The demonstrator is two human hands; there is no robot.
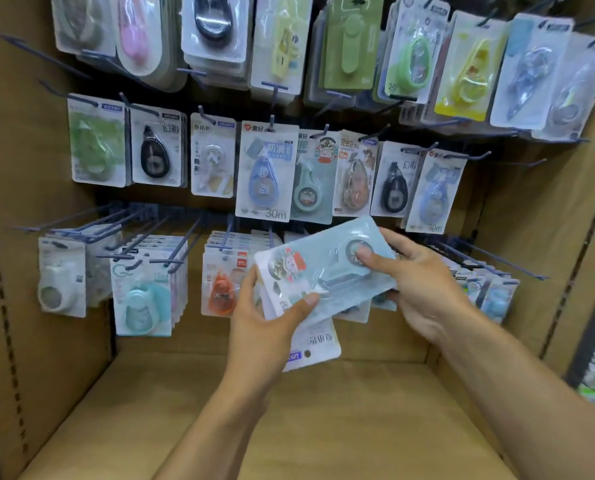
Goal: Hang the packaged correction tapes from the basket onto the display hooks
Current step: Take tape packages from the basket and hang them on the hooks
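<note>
Both forearms reach forward; the left hand (272, 317) and right hand (415, 289) grip with curled fingers, thumbs on top.

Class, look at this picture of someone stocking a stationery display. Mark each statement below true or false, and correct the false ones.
1. Both hands hold packaged correction tapes. True: the left hand and right hand grip a small stack of packs in front of the display.
2. The top pack in the hands is light blue. True.
3. The held packs already hang on a hook. False: they are held in the air, turned sideways, on no hook.
4. The display wall is bare. False: many hanging packs fill its rows.
5. The pack marked 30m holds an orange tape. False: its tape is blue.
</note>
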